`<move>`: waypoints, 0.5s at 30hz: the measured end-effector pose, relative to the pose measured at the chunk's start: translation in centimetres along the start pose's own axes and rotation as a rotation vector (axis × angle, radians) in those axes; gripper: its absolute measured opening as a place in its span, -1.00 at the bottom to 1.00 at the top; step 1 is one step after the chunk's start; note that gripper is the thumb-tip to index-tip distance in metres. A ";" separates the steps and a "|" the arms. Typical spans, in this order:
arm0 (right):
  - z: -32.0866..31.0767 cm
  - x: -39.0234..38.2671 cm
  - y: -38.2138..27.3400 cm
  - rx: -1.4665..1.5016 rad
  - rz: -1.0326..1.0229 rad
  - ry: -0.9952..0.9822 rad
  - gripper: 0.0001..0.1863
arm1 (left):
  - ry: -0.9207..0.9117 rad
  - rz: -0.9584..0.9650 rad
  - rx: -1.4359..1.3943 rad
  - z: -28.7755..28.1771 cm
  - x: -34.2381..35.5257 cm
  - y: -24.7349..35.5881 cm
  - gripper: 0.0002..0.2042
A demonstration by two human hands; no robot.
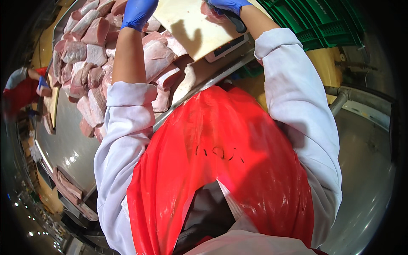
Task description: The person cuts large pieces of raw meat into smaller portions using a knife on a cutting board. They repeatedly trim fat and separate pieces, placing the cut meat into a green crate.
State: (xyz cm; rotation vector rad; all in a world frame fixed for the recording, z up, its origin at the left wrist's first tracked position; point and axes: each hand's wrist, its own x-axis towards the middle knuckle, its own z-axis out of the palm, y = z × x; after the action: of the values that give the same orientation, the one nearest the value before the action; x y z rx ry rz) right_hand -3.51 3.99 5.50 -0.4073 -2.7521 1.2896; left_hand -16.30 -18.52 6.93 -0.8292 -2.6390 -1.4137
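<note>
My left hand [137, 12], in a blue glove, reaches out of the top edge over the piled raw meat [93, 55]; its fingers are out of frame. My right hand [227, 6], also gloved in blue, grips a dark-handled tool [237, 24], apparently a knife, above a cream cutting board [187, 17]. A pink piece of meat [211, 13] lies on the board beside that hand. A white device with a dark display [224, 50] sits under the board's right part, mostly covered by it.
A steel worktable [63, 148] carries the meat, with long strips [70, 191] at its lower left. Green plastic crates [318, 21] stand at the upper right, and a steel rail [340, 100] runs below them. A co-worker in red [23, 93] works at the far left, with a blue-gloved hand.
</note>
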 end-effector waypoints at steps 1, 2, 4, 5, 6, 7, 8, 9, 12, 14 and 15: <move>0.1 -0.3 -2.0 -0.058 0.053 -0.060 -0.61 | 0.018 -0.010 -0.002 -1.4 -0.2 -0.1 -0.59; -0.6 -1.1 -2.8 -0.131 0.125 -0.090 -0.63 | 0.018 0.003 -0.028 -2.0 -0.4 1.1 -0.60; -1.2 -1.2 -0.4 -0.294 0.038 -0.116 -0.64 | -0.025 -0.037 -0.070 -2.6 -1.3 3.5 -0.64; -2.0 -1.6 1.0 -0.377 0.002 -0.124 -0.64 | -0.051 -0.028 -0.048 -2.6 -1.5 4.4 -0.64; -1.7 -3.4 -1.4 -0.377 -0.112 -0.144 -0.67 | -0.046 -0.049 0.008 -3.5 -1.9 3.8 -0.64; -2.5 -6.1 -3.6 -0.389 -0.206 -0.148 -0.70 | -0.042 -0.061 -0.028 -3.6 -1.9 3.0 -0.63; -2.7 -6.6 2.6 -0.334 -0.062 -0.079 -0.31 | -0.056 -0.054 -0.079 -2.5 -1.9 2.7 -0.62; -3.9 -10.0 -6.2 -0.272 0.318 -0.409 -0.35 | -0.022 -0.098 -0.080 -3.3 -2.5 0.2 -0.61; -7.9 -18.4 -7.3 -0.237 0.445 -0.470 -0.21 | -0.050 -0.038 -0.148 0.2 -2.4 -0.4 -0.56; -10.2 -21.3 -8.1 -0.157 0.460 -0.425 -0.23 | -0.096 -0.067 -0.016 2.9 -2.2 -0.3 -0.51; -11.0 -22.0 -8.1 -0.115 0.472 -0.397 -0.24 | -0.132 -0.047 -0.022 5.0 -2.3 -0.2 -0.56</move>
State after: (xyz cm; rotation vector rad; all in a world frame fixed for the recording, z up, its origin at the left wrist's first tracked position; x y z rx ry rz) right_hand 17.98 1.29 19.79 -0.9551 -3.1991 1.4388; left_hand -13.35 -15.69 3.22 -0.8981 -2.7617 -1.4499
